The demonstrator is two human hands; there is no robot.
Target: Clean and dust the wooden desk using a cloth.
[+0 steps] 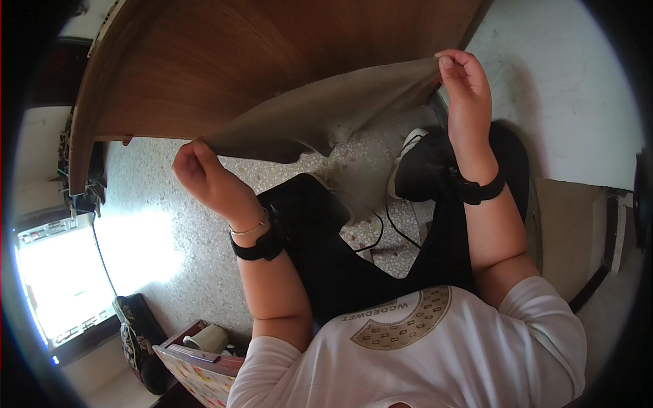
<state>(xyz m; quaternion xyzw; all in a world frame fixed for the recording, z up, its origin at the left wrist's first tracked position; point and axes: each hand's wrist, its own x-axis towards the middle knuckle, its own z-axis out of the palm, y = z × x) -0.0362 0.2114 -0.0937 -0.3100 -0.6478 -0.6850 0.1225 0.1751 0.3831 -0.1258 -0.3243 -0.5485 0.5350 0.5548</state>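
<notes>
A thin, brownish-grey cloth (326,104) is stretched between my two hands in front of a brown wooden panel. My left hand (217,181) pinches its left end between thumb and fingers, low near the panel's bottom edge. At the right, my right hand (468,94) grips the other end, which sits higher in the picture. The upper edge runs fairly taut between them. Below it the fabric sags in loose folds, and its lower part looks sheer over the speckled floor. Both wrists wear black bands, and a thin bracelet circles the left one.
The wooden panel (245,56) fills the upper middle, with a pale wall (566,97) to its right. Under my black-trousered legs lies a terrazzo floor (153,178) with a dark cable. A cup (208,338) sits in a box at lower left, near a bright doorway (66,285).
</notes>
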